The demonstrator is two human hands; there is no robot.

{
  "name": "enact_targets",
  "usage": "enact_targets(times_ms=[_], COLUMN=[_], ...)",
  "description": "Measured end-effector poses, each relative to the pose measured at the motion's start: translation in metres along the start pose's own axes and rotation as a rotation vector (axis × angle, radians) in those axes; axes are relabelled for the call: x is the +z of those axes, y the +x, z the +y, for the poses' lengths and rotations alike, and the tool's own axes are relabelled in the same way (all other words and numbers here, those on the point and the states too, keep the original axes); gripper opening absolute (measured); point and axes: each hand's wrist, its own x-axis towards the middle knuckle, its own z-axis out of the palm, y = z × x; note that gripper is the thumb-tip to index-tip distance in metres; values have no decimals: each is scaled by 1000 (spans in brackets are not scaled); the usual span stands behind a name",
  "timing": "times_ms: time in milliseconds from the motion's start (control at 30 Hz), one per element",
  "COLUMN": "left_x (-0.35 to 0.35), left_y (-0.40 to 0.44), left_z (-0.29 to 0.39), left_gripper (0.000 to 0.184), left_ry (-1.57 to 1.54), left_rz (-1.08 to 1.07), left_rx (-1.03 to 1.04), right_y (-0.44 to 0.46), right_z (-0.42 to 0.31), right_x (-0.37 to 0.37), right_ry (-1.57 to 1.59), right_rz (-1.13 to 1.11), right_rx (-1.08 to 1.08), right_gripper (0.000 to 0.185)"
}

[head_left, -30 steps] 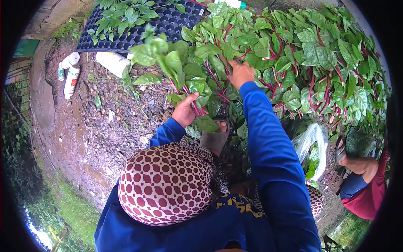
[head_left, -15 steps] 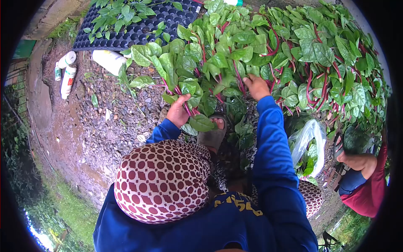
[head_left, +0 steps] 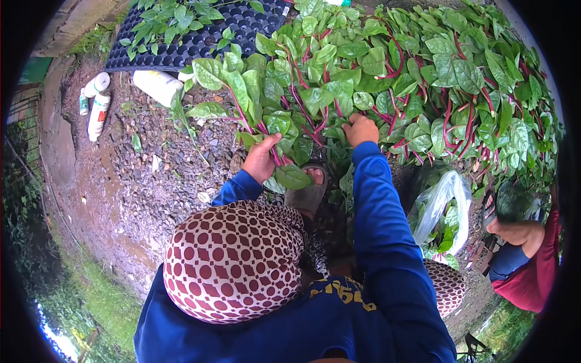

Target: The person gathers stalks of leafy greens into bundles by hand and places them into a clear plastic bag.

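Observation:
My left hand (head_left: 260, 158) is closed round the stems of a small bunch of Malabar spinach (head_left: 279, 126), green leaves on reddish-purple stems, held over the gravel. The bunch's leaves fan upward and left, and one leaf hangs below the fingers. At the near edge of a big heap of Malabar spinach (head_left: 448, 72), my right hand (head_left: 361, 130) has its fingers drawn together on a stem; the fingertips are partly hidden among leaves. Loose stems lie between the two hands.
A black seedling tray (head_left: 248, 30) with green plants lies at the back left. Near it are a white container (head_left: 158, 86) and several white bottles (head_left: 98, 115). A clear plastic bag (head_left: 445, 212) with leaves stands right. Another person's leg (head_left: 517, 233) shows far right. My sandalled foot (head_left: 307, 195) is below the bunch.
My right hand has shifted slightly left and toward me along the heap's edge, and leaves beside it have moved. My left hand still holds the bunch, a little further right.

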Motion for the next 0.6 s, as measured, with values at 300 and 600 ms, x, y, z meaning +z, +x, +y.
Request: enact_targets(times_ms=[300,600], left_x=[7,14], left_y=[-1,1], left_z=[-1,-5], left_gripper=[25,24], left_ry=[53,82], left_rz=[36,49], left_rx=[52,73], right_y=[-2,-6], right_z=[16,-46], right_x=[-23,-2], right_ry=[303,-99], right_rz=[-80,-53], right_rx=[29,203], right_gripper=[61,66])
